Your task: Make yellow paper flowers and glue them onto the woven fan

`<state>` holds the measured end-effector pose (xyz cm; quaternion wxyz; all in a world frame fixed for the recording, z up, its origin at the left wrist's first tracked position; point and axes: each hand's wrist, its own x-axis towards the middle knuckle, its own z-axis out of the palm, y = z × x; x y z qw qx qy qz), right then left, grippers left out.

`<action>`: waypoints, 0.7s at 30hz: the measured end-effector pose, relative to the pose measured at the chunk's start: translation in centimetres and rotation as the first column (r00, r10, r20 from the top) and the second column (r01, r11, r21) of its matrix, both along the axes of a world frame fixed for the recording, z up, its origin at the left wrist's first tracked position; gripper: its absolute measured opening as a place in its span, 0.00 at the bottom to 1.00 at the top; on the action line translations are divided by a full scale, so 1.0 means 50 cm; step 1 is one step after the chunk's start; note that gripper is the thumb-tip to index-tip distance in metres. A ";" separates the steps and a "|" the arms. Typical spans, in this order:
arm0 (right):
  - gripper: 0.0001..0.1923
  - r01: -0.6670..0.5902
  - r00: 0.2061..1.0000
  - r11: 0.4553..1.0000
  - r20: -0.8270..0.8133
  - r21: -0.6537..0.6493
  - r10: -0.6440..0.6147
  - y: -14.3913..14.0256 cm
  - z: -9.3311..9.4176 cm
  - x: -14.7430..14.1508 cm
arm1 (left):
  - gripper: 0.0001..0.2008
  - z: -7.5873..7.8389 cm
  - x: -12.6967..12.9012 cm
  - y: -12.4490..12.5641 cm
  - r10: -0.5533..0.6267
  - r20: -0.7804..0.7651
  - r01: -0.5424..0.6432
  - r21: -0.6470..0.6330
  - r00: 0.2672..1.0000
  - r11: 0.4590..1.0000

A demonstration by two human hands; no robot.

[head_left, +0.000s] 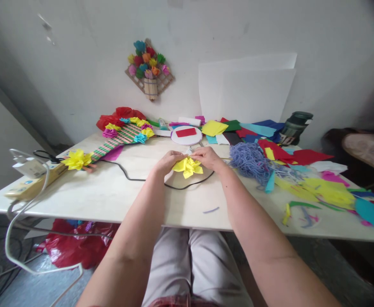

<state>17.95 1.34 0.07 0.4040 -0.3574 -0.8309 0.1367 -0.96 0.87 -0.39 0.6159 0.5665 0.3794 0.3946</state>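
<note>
Between my hands, just over the middle of the table, is a yellow paper flower (188, 167) with its petals facing me. My left hand (170, 161) grips its left side with fingers closed. From the right, my right hand (208, 157) pinches it near the top edge. Something small and whitish shows behind the flower between my fingertips; I cannot make out what it is. Beyond my hands lies a white round disc (176, 138) with a red rectangle (186, 132) on it. A black cable (180, 188) runs across the table below the flower.
To the left are a woven strip decorated with paper flowers (119, 140), another yellow flower (77, 159) and a power strip (35, 183). On the right lie purple yarn (249, 162), coloured sheets (329, 192) and a dark flask (296, 129). A purple scrap (211, 210) lies near the front edge.
</note>
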 end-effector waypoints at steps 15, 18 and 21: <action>0.07 0.131 0.990 0.990 0.037 0.060 -0.134 0.003 -0.001 0.002 | 0.17 -0.005 -0.003 0.008 -0.009 -0.016 0.010 0.047 1.000 0.999; 0.07 0.127 0.991 0.990 0.035 0.053 -0.129 0.004 -0.003 0.003 | 0.18 -0.006 -0.005 0.008 -0.023 -0.041 0.027 0.091 0.999 0.995; 0.07 0.095 0.995 0.995 0.041 0.020 -0.096 0.007 -0.004 0.005 | 0.19 -0.004 -0.005 0.006 -0.027 -0.057 0.033 0.109 0.998 0.994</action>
